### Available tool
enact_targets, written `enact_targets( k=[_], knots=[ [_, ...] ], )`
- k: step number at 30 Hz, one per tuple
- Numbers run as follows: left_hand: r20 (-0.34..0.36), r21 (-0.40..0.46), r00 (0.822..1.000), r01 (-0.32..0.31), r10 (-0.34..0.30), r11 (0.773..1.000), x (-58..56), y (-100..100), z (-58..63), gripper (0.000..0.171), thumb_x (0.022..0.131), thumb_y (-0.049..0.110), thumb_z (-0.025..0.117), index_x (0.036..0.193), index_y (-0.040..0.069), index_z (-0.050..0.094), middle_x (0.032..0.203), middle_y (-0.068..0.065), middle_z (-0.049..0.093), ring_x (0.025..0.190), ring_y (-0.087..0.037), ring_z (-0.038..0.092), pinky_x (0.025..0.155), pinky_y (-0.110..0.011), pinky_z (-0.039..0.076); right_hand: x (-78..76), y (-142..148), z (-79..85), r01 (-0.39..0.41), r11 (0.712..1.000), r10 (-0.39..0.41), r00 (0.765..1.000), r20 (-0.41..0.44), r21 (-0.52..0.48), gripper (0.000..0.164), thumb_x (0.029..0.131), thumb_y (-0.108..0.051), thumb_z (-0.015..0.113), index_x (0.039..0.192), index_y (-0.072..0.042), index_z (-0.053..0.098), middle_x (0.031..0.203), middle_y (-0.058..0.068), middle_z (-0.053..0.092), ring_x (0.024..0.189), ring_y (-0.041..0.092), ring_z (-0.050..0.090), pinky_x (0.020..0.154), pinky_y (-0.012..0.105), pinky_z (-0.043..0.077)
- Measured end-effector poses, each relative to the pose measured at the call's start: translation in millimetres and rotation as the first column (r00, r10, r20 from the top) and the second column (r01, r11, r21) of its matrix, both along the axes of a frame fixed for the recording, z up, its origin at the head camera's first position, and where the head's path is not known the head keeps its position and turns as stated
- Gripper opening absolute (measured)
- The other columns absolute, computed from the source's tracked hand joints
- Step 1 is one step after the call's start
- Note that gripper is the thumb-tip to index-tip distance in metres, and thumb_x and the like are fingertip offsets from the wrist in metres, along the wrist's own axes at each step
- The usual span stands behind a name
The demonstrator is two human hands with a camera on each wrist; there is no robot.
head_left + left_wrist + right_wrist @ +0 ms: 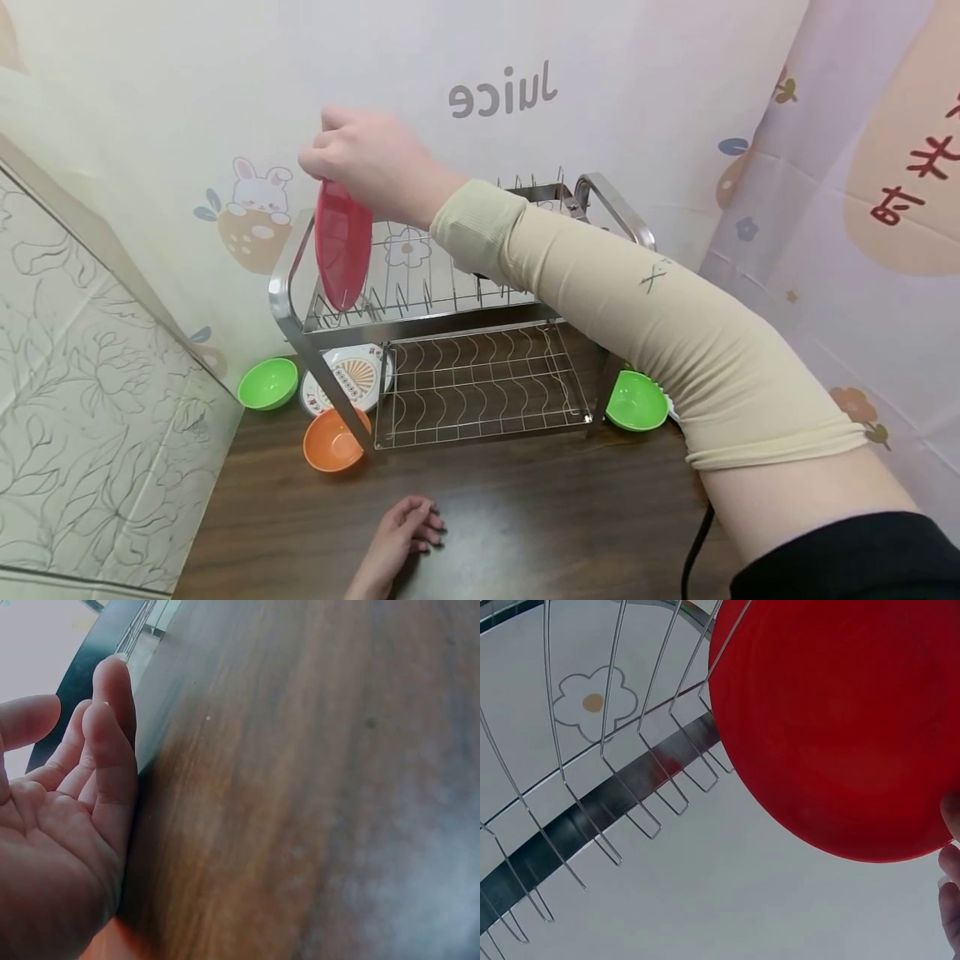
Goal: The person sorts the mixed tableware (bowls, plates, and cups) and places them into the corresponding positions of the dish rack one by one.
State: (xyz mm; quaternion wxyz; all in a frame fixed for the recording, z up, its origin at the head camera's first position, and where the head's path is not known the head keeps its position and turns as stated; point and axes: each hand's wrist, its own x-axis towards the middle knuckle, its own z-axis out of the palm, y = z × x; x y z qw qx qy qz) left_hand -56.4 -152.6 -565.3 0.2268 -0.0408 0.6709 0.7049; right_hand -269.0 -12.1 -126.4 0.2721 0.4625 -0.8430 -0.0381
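Observation:
A red plate [343, 246] hangs on edge from my right hand [375, 162], which pinches its upper rim. Its lower edge is among the wires at the left end of the dish rack's [442, 321] top tier; whether it touches them I cannot tell. In the right wrist view the plate [840, 735] fills the right side, with the fingertips [950, 862] at its rim. My left hand [397, 537] rests on the table in front of the rack, fingers loosely bent and holding nothing. The left wrist view shows that hand [67, 817] palm in view beside the wood.
A green bowl [267, 383], a printed white plate [348, 377] and an orange bowl [333, 442] are at the rack's left. Another green bowl [637, 402] stands by its right leg. A black cable [697, 550] runs over the table's [525, 517] right side.

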Motion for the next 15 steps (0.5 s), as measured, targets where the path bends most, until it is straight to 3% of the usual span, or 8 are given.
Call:
enact_targets(
  k=[6,15],
  knots=[
    [-0.012,0.001,1.000,0.000,0.000,1.000,0.5,1.6,1.8,0.041,0.105,0.029,0.051,0.121,-0.009,0.053,0.096,-0.010,0.069,0.081,-0.020,0.066,0.068,-0.028,0.053,-0.3,-4.5,-2.6,-0.007,1.000,0.007,1.000,-0.011,-0.016,0.031,0.091,0.006,0.045,0.099,-0.013,0.068,0.098,0.000,0.069,0.094,0.021,0.045,0.077,0.030,0.043],
    [0.002,-0.006,1.000,0.000,0.000,1.000,-2.9,3.5,-0.1,0.039,0.105,0.028,0.050,0.120,-0.008,0.053,0.095,-0.010,0.069,0.080,-0.019,0.066,0.068,-0.028,0.052,2.9,-1.9,2.8,0.005,0.999,-0.005,1.000,0.015,0.033,0.031,0.087,0.007,0.050,0.105,-0.012,0.068,0.102,0.003,0.068,0.099,0.022,0.044,0.082,0.031,0.043]
  ],
)
